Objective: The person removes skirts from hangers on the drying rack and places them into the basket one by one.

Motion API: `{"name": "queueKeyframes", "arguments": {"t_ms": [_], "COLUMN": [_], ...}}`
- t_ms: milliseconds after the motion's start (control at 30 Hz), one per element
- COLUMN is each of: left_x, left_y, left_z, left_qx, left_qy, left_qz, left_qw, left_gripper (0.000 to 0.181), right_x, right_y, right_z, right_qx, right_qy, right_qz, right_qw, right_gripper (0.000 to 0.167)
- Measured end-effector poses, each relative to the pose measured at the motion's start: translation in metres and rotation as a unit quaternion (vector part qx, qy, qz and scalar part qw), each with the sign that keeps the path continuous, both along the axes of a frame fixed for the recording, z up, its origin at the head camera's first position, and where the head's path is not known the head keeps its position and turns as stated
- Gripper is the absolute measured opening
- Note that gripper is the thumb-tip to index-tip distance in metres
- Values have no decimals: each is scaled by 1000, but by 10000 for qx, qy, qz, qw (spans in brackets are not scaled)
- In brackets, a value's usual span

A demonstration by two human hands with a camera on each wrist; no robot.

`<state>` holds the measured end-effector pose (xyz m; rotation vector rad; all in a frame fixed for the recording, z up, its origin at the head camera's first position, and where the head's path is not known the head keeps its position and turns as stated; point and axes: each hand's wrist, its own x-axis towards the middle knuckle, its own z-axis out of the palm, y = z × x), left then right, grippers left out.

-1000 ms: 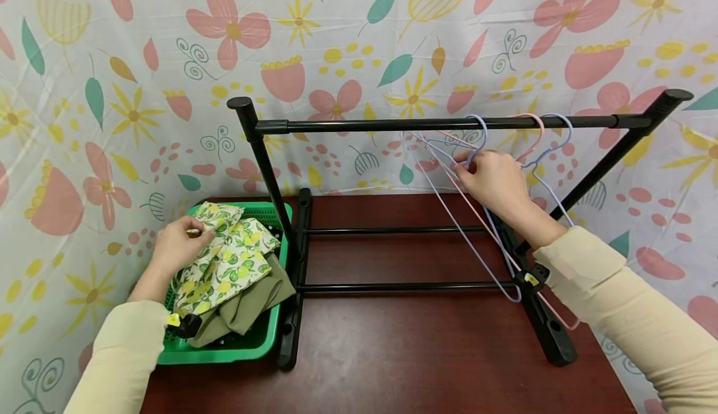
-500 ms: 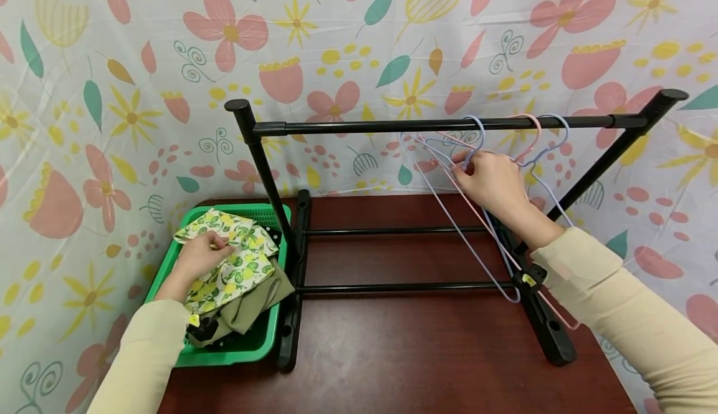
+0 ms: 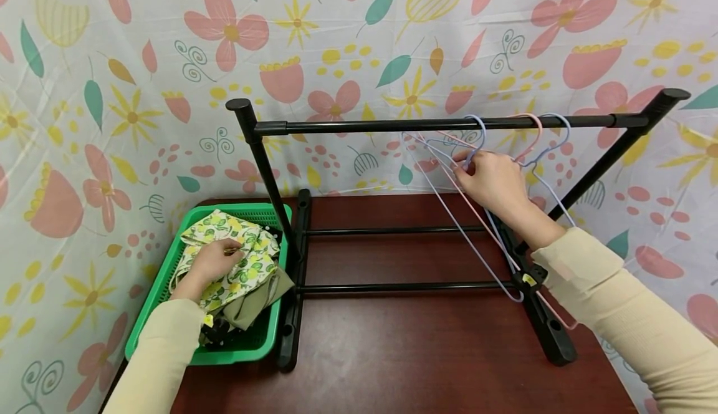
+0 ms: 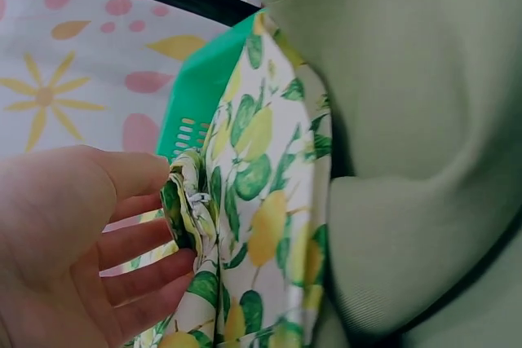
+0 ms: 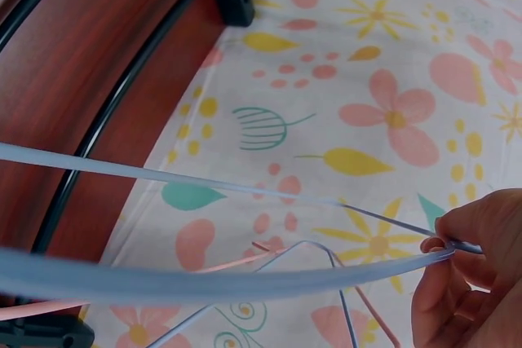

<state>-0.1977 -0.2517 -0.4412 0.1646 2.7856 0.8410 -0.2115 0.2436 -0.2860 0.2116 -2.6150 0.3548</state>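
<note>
My left hand [image 3: 212,263] pinches a gathered edge of a white cloth garment [image 3: 215,230] with a yellow lemon and green leaf print. The left wrist view shows the thumb and fingers on this bunched fabric [image 4: 192,201]. It lies in a green basket [image 3: 159,295], over olive-green cloth [image 3: 258,303]. My right hand [image 3: 493,183] pinches a light blue clothes hanger [image 3: 483,134] just below its hook. That hook sits over the black rail [image 3: 370,126]. In the right wrist view, thumb and fingertips close on the blue hanger [image 5: 269,284].
A pink hanger [image 3: 541,132] and another blue hanger [image 3: 568,130] hang right of my right hand. The black rack stands on a dark brown table [image 3: 392,351], its left post [image 3: 263,171] beside the basket. Behind is a floral-print sheet [image 3: 348,46]. Black dotted cloth [image 3: 221,333] shows in the basket.
My left hand has moved right and slightly down across the basket, drawing the lemon-print edge with it. The right hand stays at the blue hanger.
</note>
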Motion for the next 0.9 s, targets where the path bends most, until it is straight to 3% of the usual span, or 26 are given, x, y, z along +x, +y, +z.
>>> {"name": "queueKeyframes", "arguments": {"t_ms": [233,567,767,900], "left_x": [-1,0,0,2], "left_y": [7,10,12,15], "left_z": [-6,-6,0,5], "left_qx": [-120,-267,-429,-590], "left_qy": [-251,-471,-292,-40], "left_qz": [-45,-225,-394,-353], "left_qw": [9996,9983,9979,9976], "left_gripper": [40,44,43,39], "right_x": [2,4,5,6], "right_y": [0,-1,0,2], "right_z": [1,-1,-1,-1], "right_qx": [-17,-253,-362,-314], "right_qy": [-123,-174,-182,-261], "right_qz": [42,57,-48,-50], "right_qw": [9999,9995,9992,9992], "right_gripper": [27,27,25,22]}}
